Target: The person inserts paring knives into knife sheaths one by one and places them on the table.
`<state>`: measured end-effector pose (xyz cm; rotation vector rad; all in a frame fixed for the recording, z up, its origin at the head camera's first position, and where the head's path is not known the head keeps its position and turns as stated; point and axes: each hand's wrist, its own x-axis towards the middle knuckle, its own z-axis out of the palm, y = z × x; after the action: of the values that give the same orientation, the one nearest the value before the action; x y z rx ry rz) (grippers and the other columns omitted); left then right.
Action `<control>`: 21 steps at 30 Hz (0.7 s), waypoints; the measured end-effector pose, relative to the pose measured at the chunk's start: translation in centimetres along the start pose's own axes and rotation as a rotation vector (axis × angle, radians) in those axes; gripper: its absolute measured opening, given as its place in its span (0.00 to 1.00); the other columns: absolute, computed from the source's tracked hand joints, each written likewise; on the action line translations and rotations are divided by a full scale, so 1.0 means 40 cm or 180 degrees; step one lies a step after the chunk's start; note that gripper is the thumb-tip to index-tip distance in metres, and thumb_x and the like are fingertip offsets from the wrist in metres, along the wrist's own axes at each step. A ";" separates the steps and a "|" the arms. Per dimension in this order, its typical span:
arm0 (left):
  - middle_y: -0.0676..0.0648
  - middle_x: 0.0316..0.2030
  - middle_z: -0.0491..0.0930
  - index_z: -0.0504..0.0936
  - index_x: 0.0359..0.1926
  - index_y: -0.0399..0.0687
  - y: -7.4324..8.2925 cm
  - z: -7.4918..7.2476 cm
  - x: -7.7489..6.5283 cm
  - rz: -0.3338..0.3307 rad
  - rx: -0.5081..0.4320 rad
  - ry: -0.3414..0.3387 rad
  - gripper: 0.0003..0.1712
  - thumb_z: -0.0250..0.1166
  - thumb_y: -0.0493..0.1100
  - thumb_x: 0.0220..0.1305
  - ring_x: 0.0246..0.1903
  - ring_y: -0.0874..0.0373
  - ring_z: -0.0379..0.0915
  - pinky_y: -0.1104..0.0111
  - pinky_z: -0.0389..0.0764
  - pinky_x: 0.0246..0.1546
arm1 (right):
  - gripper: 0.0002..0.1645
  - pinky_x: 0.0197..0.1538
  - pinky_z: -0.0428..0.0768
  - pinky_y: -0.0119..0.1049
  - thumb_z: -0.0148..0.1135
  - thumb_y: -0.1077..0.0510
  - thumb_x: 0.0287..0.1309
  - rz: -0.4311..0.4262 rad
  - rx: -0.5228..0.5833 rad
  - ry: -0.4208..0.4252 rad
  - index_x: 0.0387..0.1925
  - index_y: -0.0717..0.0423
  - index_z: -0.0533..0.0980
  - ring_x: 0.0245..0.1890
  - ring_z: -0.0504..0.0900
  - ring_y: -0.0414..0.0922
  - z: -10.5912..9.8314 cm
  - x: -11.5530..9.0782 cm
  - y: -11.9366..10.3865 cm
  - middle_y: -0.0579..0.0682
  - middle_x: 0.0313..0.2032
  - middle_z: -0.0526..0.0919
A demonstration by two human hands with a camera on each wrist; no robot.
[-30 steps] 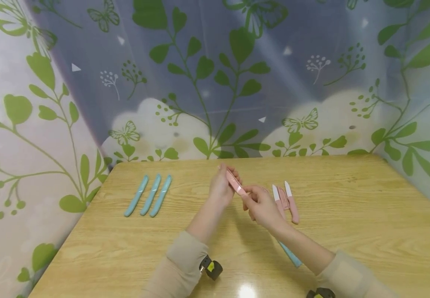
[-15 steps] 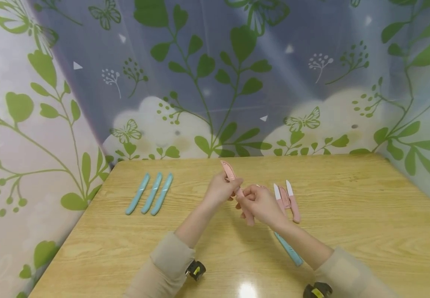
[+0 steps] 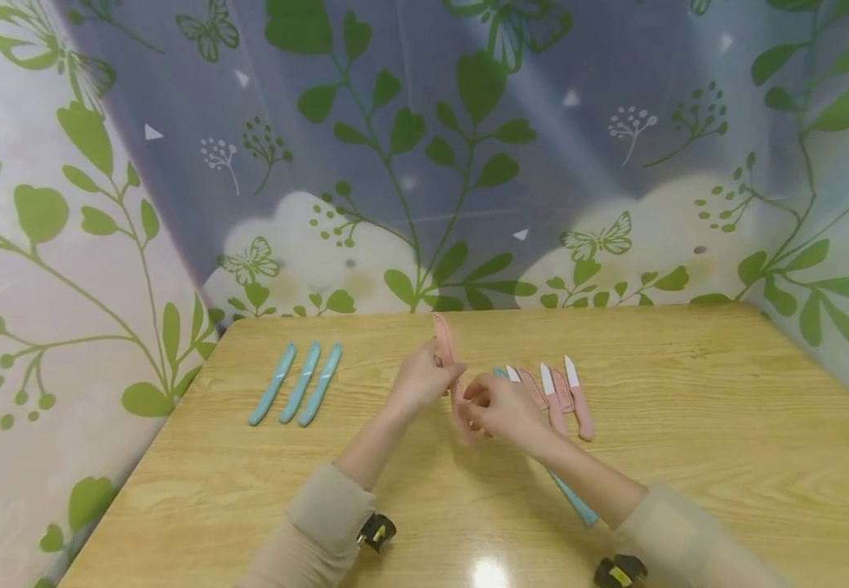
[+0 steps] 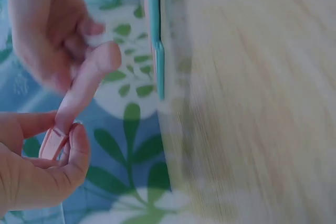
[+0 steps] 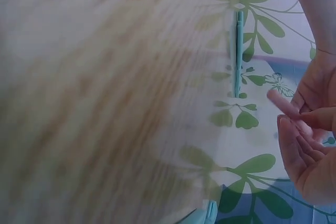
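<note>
My left hand (image 3: 420,376) grips a pink sheathed paring knife (image 3: 442,335) above the middle of the table, its sheath tip pointing away. In the left wrist view, left thumb and fingers pinch the pink sheath (image 4: 52,144), and the blurred handle (image 4: 86,85) sticks out upward. Beside the handle, my right hand (image 3: 507,408) has curled fingers; in the right wrist view its thumb and forefinger pinch the handle (image 5: 281,100). No blade shows on this knife. Right of my hands lie pink knives with white blades (image 3: 571,371) and pink sheaths (image 3: 561,388).
Three teal sheathed knives (image 3: 295,384) lie side by side on the left of the wooden table (image 3: 660,490). A teal piece (image 3: 575,500) lies partly under my right forearm. Another teal tip (image 3: 500,372) shows behind the right hand. A leaf-patterned curtain (image 3: 424,163) hangs behind.
My left hand has shifted left, and the knife has swung from slanting to nearly straight away from me. My right hand has moved slightly left, uncovering more knives and a sheath.
</note>
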<state>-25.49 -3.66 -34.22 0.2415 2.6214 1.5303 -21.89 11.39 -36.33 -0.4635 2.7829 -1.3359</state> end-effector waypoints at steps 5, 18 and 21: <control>0.39 0.32 0.78 0.72 0.51 0.30 -0.037 -0.055 0.032 -0.0199 0.0641 0.0019 0.20 0.62 0.38 0.61 0.26 0.53 0.73 0.68 0.76 0.26 | 0.11 0.25 0.79 0.31 0.59 0.63 0.58 -0.0026 -0.0203 -0.0079 0.41 0.66 0.75 0.23 0.82 0.43 -0.011 -0.019 0.026 0.52 0.27 0.83; 0.49 0.15 0.63 0.73 0.23 0.35 -0.113 -0.199 0.085 -0.0316 0.1500 0.0287 0.05 0.55 0.26 0.54 0.12 0.63 0.53 0.77 0.59 0.13 | 0.12 0.20 0.71 0.29 0.58 0.61 0.59 -0.0286 -0.0923 -0.0181 0.41 0.68 0.75 0.12 0.69 0.35 -0.076 -0.035 0.093 0.56 0.30 0.84; 0.45 0.18 0.68 0.69 0.19 0.40 -0.130 -0.210 0.088 -0.0394 0.1533 0.0353 0.11 0.54 0.26 0.54 0.13 0.62 0.55 0.77 0.60 0.13 | 0.12 0.29 0.77 0.41 0.58 0.62 0.58 -0.0353 -0.1212 -0.0147 0.41 0.68 0.75 0.13 0.71 0.37 -0.094 -0.032 0.103 0.56 0.30 0.84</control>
<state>-30.78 -12.70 -34.65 0.0248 2.9915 0.8806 -22.27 17.03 -37.25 -0.6572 3.0139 -0.7899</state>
